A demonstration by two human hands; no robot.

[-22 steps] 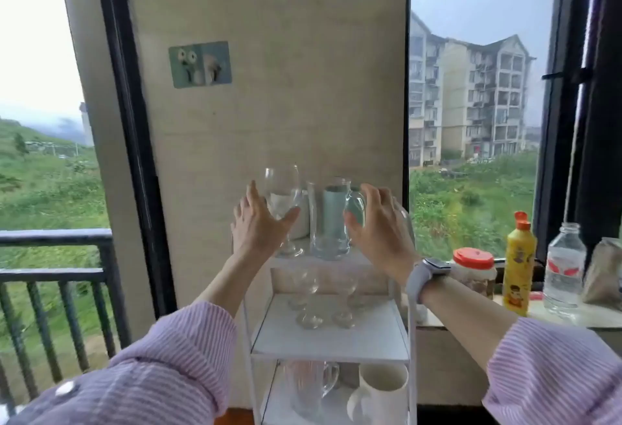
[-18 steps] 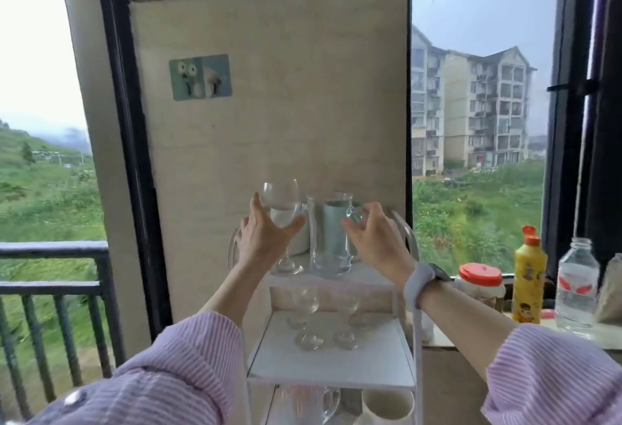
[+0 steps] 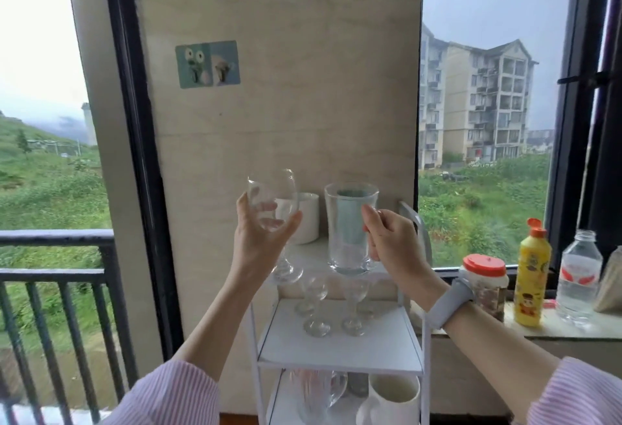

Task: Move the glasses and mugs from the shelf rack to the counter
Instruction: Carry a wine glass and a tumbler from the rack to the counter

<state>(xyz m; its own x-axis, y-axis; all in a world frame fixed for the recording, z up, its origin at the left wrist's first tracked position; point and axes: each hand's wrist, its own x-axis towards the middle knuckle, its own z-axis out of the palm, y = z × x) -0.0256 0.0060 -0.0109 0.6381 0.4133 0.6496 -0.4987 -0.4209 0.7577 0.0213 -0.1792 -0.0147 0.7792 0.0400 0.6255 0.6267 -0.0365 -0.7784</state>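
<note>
My left hand [image 3: 259, 239] grips the bowl of a clear wine glass [image 3: 273, 195], lifted above the top tier of the white shelf rack [image 3: 340, 362]. My right hand [image 3: 392, 243] holds the handle of a tall clear glass mug [image 3: 348, 222], raised just off the top tier. A white mug [image 3: 308, 217] stands behind on the top tier. Several small stemmed glasses [image 3: 316, 303] stand on the middle tier. On the lower tier sit a clear glass mug [image 3: 318, 391] and a white mug [image 3: 393, 397].
To the right, a counter ledge [image 3: 565, 328] carries a red-lidded jar [image 3: 484, 278], a yellow bottle [image 3: 533, 273] and a clear water bottle [image 3: 579, 276]. A beige panel stands behind the rack. A dark balcony railing [image 3: 57, 256] runs on the left.
Both hands have closed on their glassware and lifted it: the left took the wine glass by its bowl, the right took the tall mug by its handle.
</note>
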